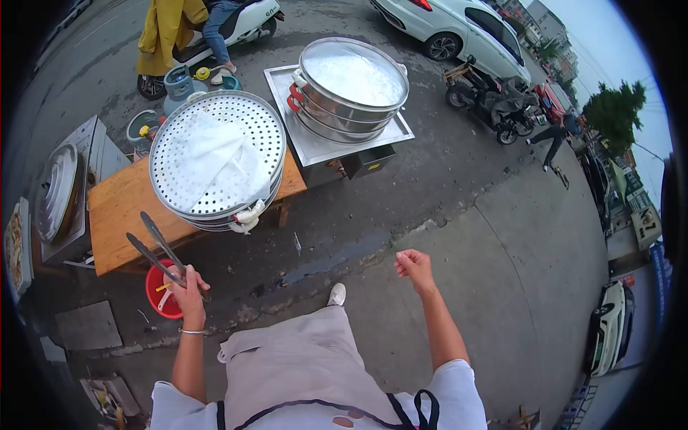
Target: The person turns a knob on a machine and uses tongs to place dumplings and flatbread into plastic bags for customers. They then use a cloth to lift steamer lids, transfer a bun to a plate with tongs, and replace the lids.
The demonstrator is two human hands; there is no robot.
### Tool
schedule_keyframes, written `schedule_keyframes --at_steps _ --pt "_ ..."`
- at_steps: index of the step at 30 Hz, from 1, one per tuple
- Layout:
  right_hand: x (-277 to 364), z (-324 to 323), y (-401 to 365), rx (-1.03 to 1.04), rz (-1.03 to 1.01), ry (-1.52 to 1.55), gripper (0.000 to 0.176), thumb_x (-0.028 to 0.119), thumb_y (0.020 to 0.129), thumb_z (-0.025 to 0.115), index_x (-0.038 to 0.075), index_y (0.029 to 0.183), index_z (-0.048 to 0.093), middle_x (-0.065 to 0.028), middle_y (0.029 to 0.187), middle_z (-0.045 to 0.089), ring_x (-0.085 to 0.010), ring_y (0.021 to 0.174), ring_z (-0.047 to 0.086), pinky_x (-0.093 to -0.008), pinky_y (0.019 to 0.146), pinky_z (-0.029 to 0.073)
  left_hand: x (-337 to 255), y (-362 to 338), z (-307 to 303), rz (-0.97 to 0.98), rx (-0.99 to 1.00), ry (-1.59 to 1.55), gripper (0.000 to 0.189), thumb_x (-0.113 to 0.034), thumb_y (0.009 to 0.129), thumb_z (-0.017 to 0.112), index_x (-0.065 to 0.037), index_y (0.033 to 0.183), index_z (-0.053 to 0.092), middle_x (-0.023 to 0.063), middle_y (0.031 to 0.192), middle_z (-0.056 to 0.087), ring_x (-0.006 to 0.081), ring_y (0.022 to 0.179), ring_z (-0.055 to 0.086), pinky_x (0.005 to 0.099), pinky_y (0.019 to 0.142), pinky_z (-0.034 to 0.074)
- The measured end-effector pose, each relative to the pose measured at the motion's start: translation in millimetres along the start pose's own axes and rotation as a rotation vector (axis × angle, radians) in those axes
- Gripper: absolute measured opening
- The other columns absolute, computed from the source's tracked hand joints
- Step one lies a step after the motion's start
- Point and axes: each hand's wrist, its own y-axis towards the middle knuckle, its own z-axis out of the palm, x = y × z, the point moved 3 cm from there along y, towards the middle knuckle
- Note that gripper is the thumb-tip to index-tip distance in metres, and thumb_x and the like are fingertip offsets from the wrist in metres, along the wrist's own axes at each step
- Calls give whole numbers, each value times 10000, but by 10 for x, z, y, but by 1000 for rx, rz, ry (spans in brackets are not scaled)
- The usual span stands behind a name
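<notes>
My left hand (188, 287) is wrapped round metal tongs (159, 247), whose arms stand apart and point toward the wooden bench (118, 222). Nothing shows between their tips. Below that hand is a red bucket (153, 288) with a light-handled utensil inside. On the bench sits a stack of perforated steamer trays (168, 161), topped by a crumpled white cloth (222, 161). My right hand (414, 266) hangs in the air over the pavement, fingers curled in, and no object shows in it. Farther off stands a stacked metal steamer (344, 118) with a whitish, steamy top and red handles.
A square metal tray top (290, 140) supports the far steamer. To the left, a large metal lid (57, 192) rests on a boxy stove. Gas cylinders (178, 86) stand behind the bench. A scooter with a rider (215, 32), a white car (459, 29) and parked motorbikes line the road.
</notes>
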Motion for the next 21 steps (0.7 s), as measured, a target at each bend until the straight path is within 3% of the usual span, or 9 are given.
schedule_keyframes --at_steps 2,4,9,13,15,17,21 --pt "290 -174 1108 48 -105 -51 159 165 893 693 8 904 667 -31 722 662 -75 566 580 -223 491 481 19 -224 252 1 -222 17 151 -192 999 535 -85 919 466 -9 640 456 75 526 480 234 497 450" --pt "657 -128 1933 83 -119 -16 154 168 890 698 18 903 668 -26 719 662 -69 560 573 -216 487 474 38 -432 515 -29 -291 -15 166 -200 996 543 -85 904 466 -11 632 455 72 513 472 237 487 448" --pt "1404 -66 2793 128 -96 -18 164 190 891 699 28 898 673 -20 713 661 -54 537 547 -202 468 442 -299 -577 1169 -49 -348 -24 210 -181 971 592 -92 845 450 -15 604 445 72 462 448 232 443 429" --pt "1504 -374 3002 79 -113 -71 163 201 890 699 39 896 682 -13 707 659 -48 519 528 -198 446 410 -323 -133 1591 -42 -306 -33 180 -120 936 632 -73 853 479 32 668 578 97 499 541 227 431 442" --pt "1493 -667 3119 29 -106 -104 163 202 886 701 41 898 687 -11 706 660 -45 515 523 -197 439 402 -307 177 1860 19 -216 -48 167 -108 920 647 -50 867 499 97 793 676 127 588 634 216 443 467" --pt "1496 -940 3371 -16 -102 -133 165 203 883 704 40 903 692 -10 705 660 -44 513 521 -195 435 399 -330 503 2189 46 -161 24 133 -95 911 648 -18 911 540 141 896 705 148 699 689 216 448 489" --pt "1807 -1531 4281 -86 -143 -143 181 199 876 707 27 931 698 -14 718 670 -42 510 517 -191 435 397 -417 1350 3063 53 -124 55 154 -91 895 656 17 977 582 150 950 709 161 782 710 228 450 512"
